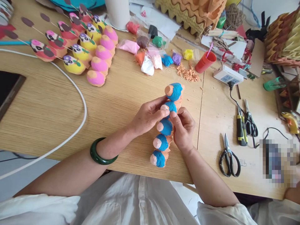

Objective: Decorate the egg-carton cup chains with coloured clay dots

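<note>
A strip of egg-carton cups (166,127) runs up and away from the table's front edge. Blue clay covers a part of every cup, and the rounded tips on its left side stay pale orange or pinkish. From the left, my left hand (147,117) grips the strip, its thumb lying on the second cup from the top. My right hand (184,129) has its fingers curled at the strip's right side, and its thumb presses the blue clay of that same cup. Both hands hide part of this cup.
Painted carton strips (96,78) with pink, yellow and red cups stand at the upper left. Bags of coloured clay (147,66) and a red cup (205,62) lie beyond my hands. Scissors (228,157), a utility knife (241,128) and a power strip (227,75) are on the right.
</note>
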Demonstrator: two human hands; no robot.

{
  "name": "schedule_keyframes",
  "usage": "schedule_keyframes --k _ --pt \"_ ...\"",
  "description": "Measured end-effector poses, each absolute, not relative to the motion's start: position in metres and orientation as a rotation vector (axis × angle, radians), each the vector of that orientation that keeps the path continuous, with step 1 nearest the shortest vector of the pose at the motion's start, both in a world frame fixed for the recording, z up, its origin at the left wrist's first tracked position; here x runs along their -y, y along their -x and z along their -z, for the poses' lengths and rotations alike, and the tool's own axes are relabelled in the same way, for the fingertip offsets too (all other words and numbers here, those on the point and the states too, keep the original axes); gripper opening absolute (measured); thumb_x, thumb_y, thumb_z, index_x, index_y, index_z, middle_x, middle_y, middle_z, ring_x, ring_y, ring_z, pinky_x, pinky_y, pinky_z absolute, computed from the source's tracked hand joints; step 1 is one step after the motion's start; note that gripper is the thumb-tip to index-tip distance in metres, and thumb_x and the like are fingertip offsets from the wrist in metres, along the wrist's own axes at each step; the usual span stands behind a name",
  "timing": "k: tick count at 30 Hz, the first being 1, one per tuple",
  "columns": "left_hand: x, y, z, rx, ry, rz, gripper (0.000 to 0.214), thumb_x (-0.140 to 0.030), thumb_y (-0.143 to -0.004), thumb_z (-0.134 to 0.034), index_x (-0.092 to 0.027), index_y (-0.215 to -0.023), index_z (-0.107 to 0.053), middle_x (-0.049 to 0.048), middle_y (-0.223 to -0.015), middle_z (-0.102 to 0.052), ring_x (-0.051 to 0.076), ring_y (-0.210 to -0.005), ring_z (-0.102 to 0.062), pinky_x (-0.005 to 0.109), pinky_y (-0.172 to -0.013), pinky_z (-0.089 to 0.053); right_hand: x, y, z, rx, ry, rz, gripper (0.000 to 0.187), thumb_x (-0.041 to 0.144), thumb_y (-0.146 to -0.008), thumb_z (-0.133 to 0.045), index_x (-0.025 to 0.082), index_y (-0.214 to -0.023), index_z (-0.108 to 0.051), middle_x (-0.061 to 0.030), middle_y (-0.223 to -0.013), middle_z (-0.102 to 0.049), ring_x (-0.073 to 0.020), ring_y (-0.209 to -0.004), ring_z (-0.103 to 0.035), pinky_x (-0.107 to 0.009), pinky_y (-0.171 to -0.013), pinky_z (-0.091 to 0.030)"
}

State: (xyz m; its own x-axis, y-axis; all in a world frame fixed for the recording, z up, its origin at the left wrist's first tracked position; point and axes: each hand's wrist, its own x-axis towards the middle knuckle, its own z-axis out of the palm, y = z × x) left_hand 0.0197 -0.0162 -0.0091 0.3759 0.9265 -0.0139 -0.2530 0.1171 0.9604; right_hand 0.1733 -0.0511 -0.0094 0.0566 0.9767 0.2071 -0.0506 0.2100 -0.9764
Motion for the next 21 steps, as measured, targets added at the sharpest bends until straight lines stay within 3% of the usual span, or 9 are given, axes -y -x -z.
schedule_keyframes --k 5,10,14,21 --pt "0.021 -0.024 0.008 -0.665 -0.895 -0.991 0.029 -0.036 -0.096 -0.071 -0.021 -0.119 -0.079 -0.0008 -0.091 -0.066 0.012 -0.078 -0.057 0.022 -0.073 -0.053 0.05 -0.172 0.008 1.25 0.997 -1.007 0.03 0.041 -0.1 -0.079 0.026 -0.078 -0.067 0.0031 -0.077 -0.062 -0.013 -0.066 -0.053 -0.029 -0.061 -0.045" --pt "0.024 -0.03 -0.005 -0.618 -0.586 -1.001 0.01 -0.026 -0.083 -0.073 -0.018 -0.09 -0.07 -0.0036 -0.075 -0.054 0.01 -0.066 -0.048 0.02 -0.059 -0.047 0.051 -0.173 0.008 1.322 1.014 -0.99 0.028 0.037 -0.101 -0.076 0.025 -0.077 -0.067 0.0015 -0.084 -0.066 -0.0155 -0.08 -0.06 -0.032 -0.075 -0.051" --pt "0.023 -0.03 -0.01 -0.635 -0.508 -0.991 0.017 -0.024 -0.078 -0.076 -0.018 -0.092 -0.072 -0.0039 -0.074 -0.053 0.01 -0.065 -0.047 0.021 -0.058 -0.046 0.052 -0.174 0.009 1.258 1.052 -1.049 0.028 0.043 -0.099 -0.078 0.026 -0.079 -0.07 0.001 -0.083 -0.066 -0.0166 -0.078 -0.059 -0.033 -0.074 -0.052" --pt "0.021 -0.025 -0.014 -0.554 -0.433 -0.951 0.025 -0.034 -0.081 -0.083 -0.018 -0.099 -0.074 -0.0025 -0.079 -0.057 0.012 -0.071 -0.054 0.023 -0.065 -0.052 0.049 -0.177 0.009 1.146 1.016 -1.154 0.028 0.044 -0.097 -0.081 0.026 -0.078 -0.072 0.0018 -0.082 -0.068 -0.0155 -0.076 -0.059 -0.032 -0.077 -0.053"
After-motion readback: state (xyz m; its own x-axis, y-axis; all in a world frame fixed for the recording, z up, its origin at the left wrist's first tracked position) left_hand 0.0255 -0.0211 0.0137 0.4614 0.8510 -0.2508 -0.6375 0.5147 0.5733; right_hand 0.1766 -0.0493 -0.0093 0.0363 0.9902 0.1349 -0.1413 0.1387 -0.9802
